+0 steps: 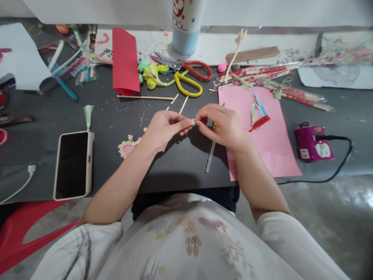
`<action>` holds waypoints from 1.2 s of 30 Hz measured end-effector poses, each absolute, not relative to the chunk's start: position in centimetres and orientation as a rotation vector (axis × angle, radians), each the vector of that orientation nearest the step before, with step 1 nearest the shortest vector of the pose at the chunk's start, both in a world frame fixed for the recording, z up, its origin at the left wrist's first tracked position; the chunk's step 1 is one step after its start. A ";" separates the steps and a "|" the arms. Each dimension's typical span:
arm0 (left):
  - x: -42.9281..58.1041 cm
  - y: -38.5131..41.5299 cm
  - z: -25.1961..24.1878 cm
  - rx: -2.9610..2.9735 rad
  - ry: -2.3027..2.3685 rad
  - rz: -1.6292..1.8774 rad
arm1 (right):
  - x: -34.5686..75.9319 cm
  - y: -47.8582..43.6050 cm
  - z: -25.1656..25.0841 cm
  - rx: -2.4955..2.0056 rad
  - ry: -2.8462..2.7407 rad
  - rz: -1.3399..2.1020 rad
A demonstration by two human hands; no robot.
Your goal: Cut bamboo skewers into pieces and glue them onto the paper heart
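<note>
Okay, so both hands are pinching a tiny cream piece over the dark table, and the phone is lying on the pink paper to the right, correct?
Not quite. The phone is not on the pink paper. It lies screen up on the dark table at the person's left, as the head view shows. The rest holds: the left hand and right hand pinch the tiny cream piece between their fingertips over the dark table.

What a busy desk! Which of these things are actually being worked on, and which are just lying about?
In hand:
tiny cream flower, pinched between left hand and right hand
pink heart edged with similar flowers, beside the left forearm

Lying about:
phone
red folded paper
scissors
pink sheet
purple device
green tassel
</note>
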State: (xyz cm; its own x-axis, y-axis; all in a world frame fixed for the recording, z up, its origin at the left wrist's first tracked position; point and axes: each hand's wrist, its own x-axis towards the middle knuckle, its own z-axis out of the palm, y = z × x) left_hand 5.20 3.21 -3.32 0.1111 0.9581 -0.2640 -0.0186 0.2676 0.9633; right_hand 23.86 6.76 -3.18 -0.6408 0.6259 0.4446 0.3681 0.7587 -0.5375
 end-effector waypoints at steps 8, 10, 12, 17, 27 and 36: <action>5.1 3.2 -3.1 1.087 1.229 0.937 | 23.9 6.6 -3.3 -0.775 -2.264 0.567; 5.1 3.2 -3.0 1.097 1.226 0.932 | 24.0 6.6 -3.3 -0.807 -2.231 0.590; 5.0 3.2 -3.0 1.123 1.225 0.911 | 24.0 6.6 -3.3 -0.827 -2.201 0.625; 4.7 3.2 -2.7 1.242 1.207 0.824 | 24.0 6.9 -3.1 -0.742 -2.171 0.795; 4.5 3.3 -2.8 1.397 1.174 0.761 | 24.1 7.0 -2.8 -0.699 -2.152 1.003; 4.6 3.3 -2.6 1.226 1.193 0.788 | 24.0 7.0 -2.9 -0.762 -2.113 0.985</action>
State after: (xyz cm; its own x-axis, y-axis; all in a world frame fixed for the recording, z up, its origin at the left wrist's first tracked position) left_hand 4.59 3.30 -2.56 0.2465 0.9371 -0.2471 0.1411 0.2175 0.9658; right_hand 23.96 6.99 -2.92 -0.6010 0.7296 0.3264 0.2189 0.5430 -0.8107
